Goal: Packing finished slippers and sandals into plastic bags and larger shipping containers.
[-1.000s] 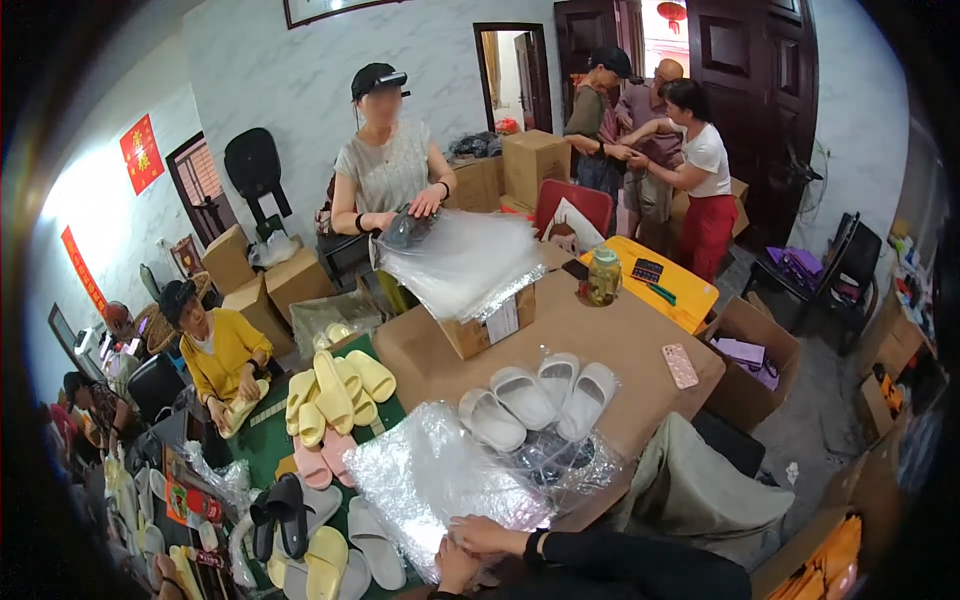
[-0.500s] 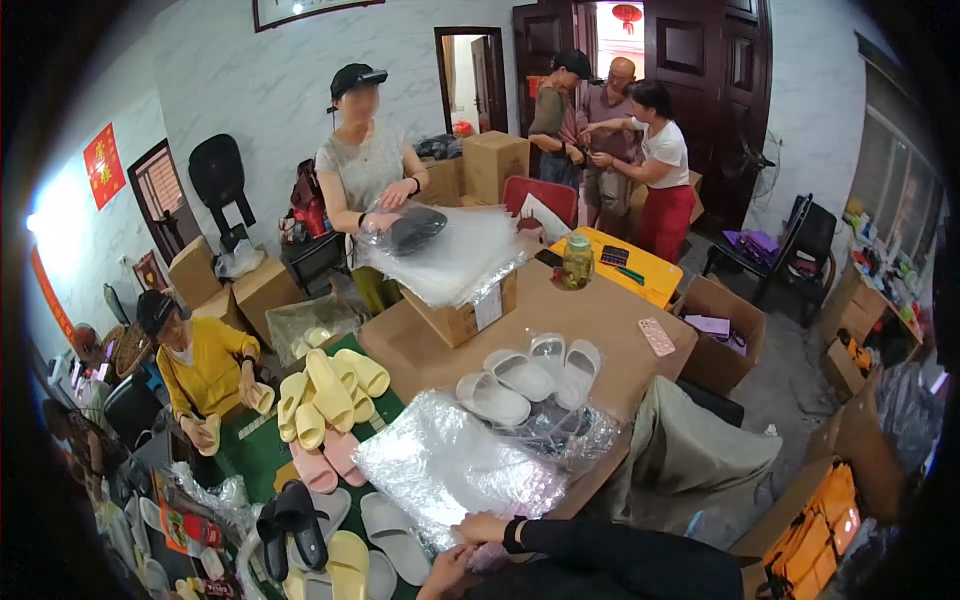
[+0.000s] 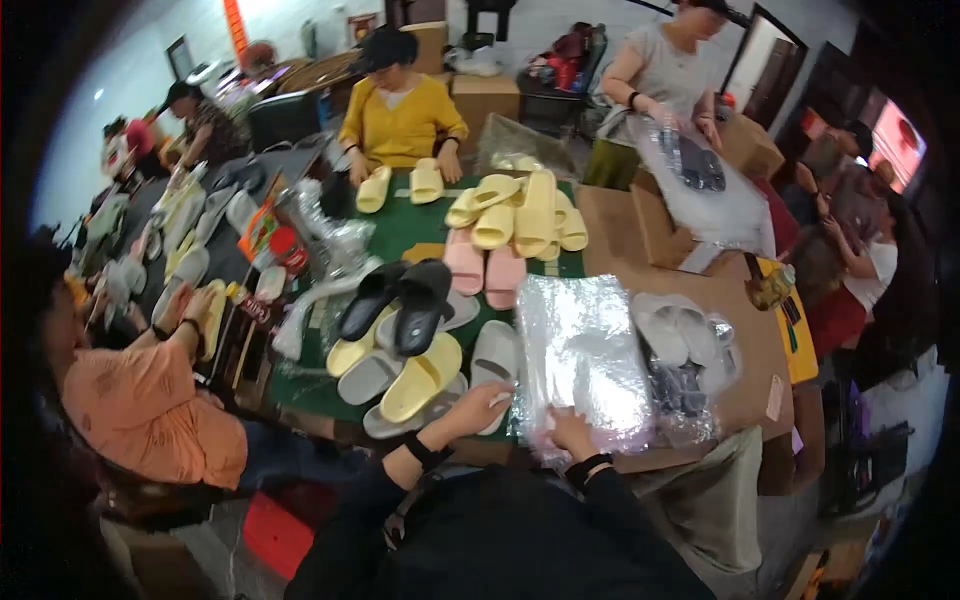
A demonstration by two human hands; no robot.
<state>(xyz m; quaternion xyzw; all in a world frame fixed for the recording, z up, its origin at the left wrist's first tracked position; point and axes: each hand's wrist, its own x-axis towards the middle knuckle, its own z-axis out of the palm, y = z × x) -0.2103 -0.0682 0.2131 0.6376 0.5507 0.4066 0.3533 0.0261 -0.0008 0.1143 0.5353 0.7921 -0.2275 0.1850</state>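
My left hand [image 3: 472,411] is over the heel end of a grey slipper [image 3: 495,352], beside the left edge of a stack of clear plastic bags [image 3: 583,350]. Its fingers are drawn together, and whatever may be between them is too blurred to make out. My right hand [image 3: 573,435] lies on the near end of the bag stack, fingers stretched over the shiny film. Left of my hands, black slippers [image 3: 422,305], a yellow slipper [image 3: 422,378] and grey slippers are heaped. Right of the bags, white slippers [image 3: 675,328] sit on plastic wrapping.
Pink slippers [image 3: 484,268] and a yellow slipper pile [image 3: 535,215] lie farther back on the green mat [image 3: 395,238]. Across the table, a person in yellow handles slippers; another holds a bagged dark pair [image 3: 695,163] above a cardboard box [image 3: 660,220]. A person in orange sits at left.
The view has swung left, bringing the table in front of me. My left hand has left the bags' near edge for the grey slipper. My right hand is still at the bags.
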